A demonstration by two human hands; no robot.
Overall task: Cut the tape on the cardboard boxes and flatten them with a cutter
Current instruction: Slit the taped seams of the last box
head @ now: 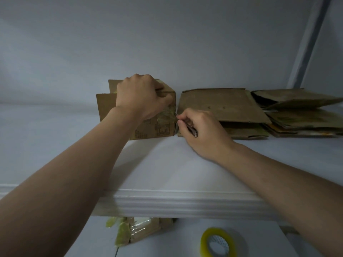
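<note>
Upright box [154,125] on tabletop [167,164] immediately left of right hand [202,132], fingers curled round cutter [192,129], tip at tape [166,115] running top to bottom down near right corner; left hand [143,95] gripping box top directly above, steadying.

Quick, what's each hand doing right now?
Left hand: fingers curled over the top of the upright cardboard box, gripping it.
Right hand: fingers closed around the cutter, its tip at the tape on the box.
</note>
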